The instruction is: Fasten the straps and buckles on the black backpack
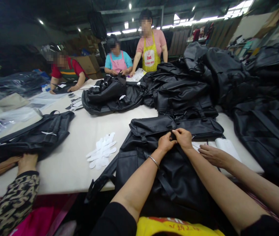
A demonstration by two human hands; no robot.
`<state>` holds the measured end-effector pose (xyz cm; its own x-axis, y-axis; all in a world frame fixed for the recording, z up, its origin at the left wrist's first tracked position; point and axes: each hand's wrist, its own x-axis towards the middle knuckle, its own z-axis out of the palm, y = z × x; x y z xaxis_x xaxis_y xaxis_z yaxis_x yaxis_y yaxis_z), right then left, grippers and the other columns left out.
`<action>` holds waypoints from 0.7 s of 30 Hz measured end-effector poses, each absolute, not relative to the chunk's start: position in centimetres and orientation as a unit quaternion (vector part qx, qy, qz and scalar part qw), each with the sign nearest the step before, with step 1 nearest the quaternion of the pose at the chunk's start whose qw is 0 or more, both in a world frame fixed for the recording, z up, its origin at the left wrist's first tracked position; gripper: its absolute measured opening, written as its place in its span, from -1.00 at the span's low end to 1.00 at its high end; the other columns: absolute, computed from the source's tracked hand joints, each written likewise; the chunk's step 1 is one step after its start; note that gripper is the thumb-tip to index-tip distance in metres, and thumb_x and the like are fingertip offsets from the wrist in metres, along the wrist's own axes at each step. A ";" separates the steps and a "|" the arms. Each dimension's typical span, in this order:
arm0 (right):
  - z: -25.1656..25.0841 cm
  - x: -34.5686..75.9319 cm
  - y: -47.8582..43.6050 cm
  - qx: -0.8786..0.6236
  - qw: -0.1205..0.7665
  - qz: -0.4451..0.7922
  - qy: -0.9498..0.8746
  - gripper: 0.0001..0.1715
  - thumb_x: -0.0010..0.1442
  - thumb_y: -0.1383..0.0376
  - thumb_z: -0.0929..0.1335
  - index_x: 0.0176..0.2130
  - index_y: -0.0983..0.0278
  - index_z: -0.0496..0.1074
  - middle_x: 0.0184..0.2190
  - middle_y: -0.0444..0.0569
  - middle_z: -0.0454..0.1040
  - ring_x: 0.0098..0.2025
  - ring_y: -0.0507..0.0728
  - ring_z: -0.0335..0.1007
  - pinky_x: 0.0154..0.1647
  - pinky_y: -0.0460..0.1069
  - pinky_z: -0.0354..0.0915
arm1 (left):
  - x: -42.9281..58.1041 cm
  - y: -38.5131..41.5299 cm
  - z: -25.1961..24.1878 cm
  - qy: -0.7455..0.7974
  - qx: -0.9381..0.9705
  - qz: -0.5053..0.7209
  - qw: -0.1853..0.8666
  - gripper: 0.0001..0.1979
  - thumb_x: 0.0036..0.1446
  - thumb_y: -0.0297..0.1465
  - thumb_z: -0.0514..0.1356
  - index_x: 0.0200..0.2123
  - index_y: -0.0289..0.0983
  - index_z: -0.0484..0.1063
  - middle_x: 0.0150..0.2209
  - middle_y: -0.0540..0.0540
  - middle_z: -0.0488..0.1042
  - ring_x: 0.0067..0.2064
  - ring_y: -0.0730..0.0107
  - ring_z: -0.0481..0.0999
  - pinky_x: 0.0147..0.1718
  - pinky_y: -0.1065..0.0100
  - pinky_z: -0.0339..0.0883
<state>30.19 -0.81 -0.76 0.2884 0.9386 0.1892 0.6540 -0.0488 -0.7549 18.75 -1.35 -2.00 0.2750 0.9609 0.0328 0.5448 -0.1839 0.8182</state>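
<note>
A black backpack (154, 164) lies in front of me, hanging over the table's near edge. Both my hands meet at its top, just below the flap pocket (154, 124). My left hand (166, 143), with a bracelet on its wrist, is closed in a pinch on the bag's fabric. My right hand (184, 137) is closed beside it, fingertips touching the same spot, which looks like a zipper or small strap end. What exactly sits between the fingers is hidden.
Another person's hand (211, 154) rests flat to my right beside a white card (225, 146). At left a patterned sleeve (18, 200) reaches another black bag (38, 136). White paper pieces (102, 153) lie on the white table (80, 131). Black bags (190, 85) are piled behind; three people work at the far end.
</note>
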 end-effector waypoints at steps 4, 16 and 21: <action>-1.1 31.2 -0.8 -0.704 0.364 0.174 -0.585 -0.72 -0.08 0.13 0.28 -0.45 0.30 0.40 -0.54 -0.07 0.40 -0.47 0.07 0.27 -0.40 -0.06 0.13 | 18.6 -0.8 -2.7 0.506 0.684 0.300 0.432 -0.45 -0.16 -0.29 0.22 -0.01 -0.11 0.23 -0.27 0.02 0.46 -0.26 0.42 0.42 -0.27 0.41 0.26; -0.9 33.9 -2.4 -0.721 0.330 0.203 -0.574 -0.66 -0.06 0.20 0.29 -0.27 0.34 0.42 -0.39 -0.02 0.45 -0.34 0.08 0.34 -0.31 -0.06 0.20 | 18.2 1.2 -1.8 0.426 0.577 0.312 0.623 -0.52 -0.17 -0.24 0.23 -0.11 -0.23 0.33 -0.29 -0.04 0.44 -0.33 0.48 0.39 -0.23 0.38 0.24; -1.2 33.9 -8.9 -0.723 0.221 0.153 -0.636 -0.69 0.00 0.11 0.27 -0.30 0.25 0.38 -0.42 -0.08 0.43 -0.36 0.08 0.33 -0.35 -0.06 0.18 | 19.9 3.7 -1.2 0.499 0.509 0.300 0.635 -0.79 -0.23 -0.38 0.27 -0.49 -0.38 0.37 -0.51 -0.03 0.38 -0.48 0.54 0.34 -0.35 0.40 0.24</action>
